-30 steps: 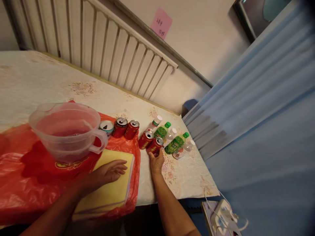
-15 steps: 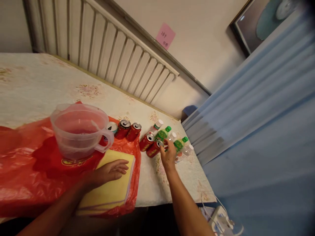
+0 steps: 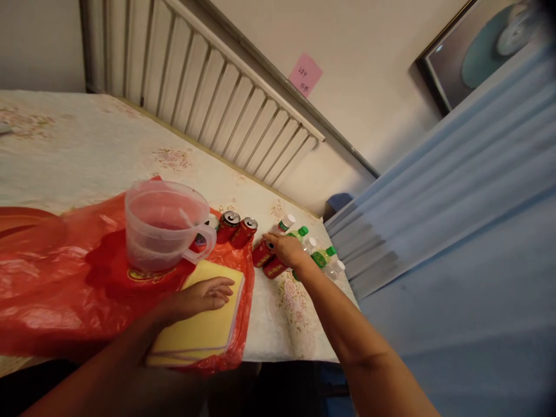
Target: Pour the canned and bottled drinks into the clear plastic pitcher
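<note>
My left hand is over a stack of yellow cloths, its fingers loosely stretched and holding nothing. Whether it rests on them or hovers cannot be told. Farther right, my right hand reaches across two red drink cans, its fingers extended over the top of the left can. The thumb is hidden. The other can lies just under the hand. Behind and beside it stand several plastic bottles, among them a green-capped bottle and a white-capped bottle.
A clear plastic measuring jug stands on a red plastic bag. By its handle are three more cans, including a red can. The flowered tablecloth ends at the front edge. A radiator and blue curtain border the table.
My right hand has moved left from the right can's top and the bottles to the left can. My left hand stays over the yellow cloths. The view has shifted slightly.
</note>
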